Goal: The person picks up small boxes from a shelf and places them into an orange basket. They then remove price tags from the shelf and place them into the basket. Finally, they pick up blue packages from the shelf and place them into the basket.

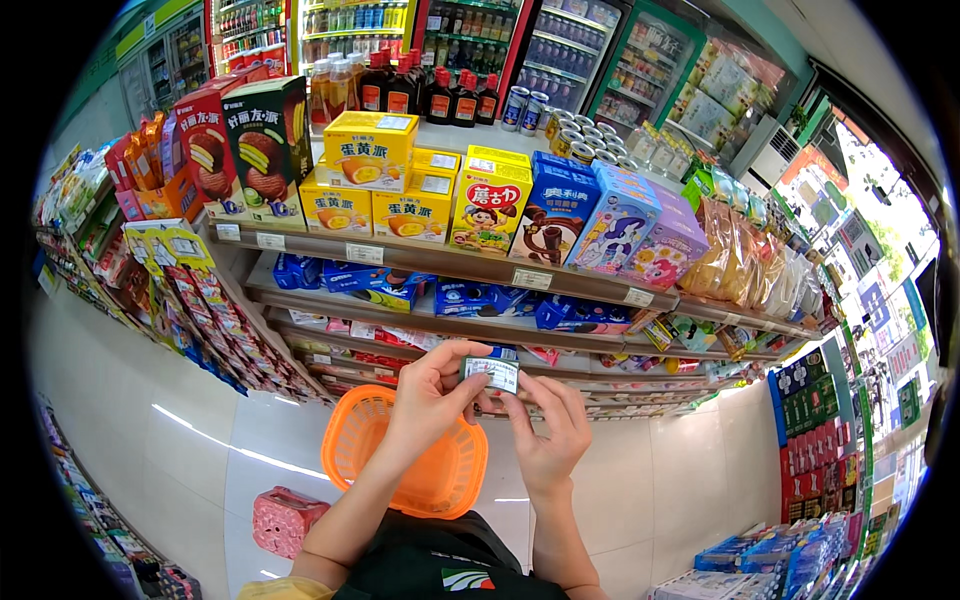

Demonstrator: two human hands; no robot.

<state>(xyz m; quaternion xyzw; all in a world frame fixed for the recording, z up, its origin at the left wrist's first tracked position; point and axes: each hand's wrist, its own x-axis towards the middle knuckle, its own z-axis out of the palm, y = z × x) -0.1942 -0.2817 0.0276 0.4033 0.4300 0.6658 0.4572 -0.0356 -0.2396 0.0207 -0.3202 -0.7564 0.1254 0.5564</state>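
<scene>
A small white price label (497, 374) with a dark edge is held up in front of the shelves, over the orange basket's far side. My left hand (437, 398) pinches its left end, with the thumb lying across its face. At its lower right, my right hand (548, 425) grips it between thumb and fingers. Both hands are closed on this one label. Below them the orange plastic basket (338, 440) sits low, partly hidden by my left forearm. Similar labels, such as a price label (532, 279), line the front edge of the top shelf.
Yellow snack boxes (370, 150), a blue box (555, 205) and purple boxes (665, 238) stand on the shelf top. Blue packets (480, 300) fill the tier below. A pink stool (285, 522) is on the floor at left. Hanging packets (195, 300) flank the shelf's left end.
</scene>
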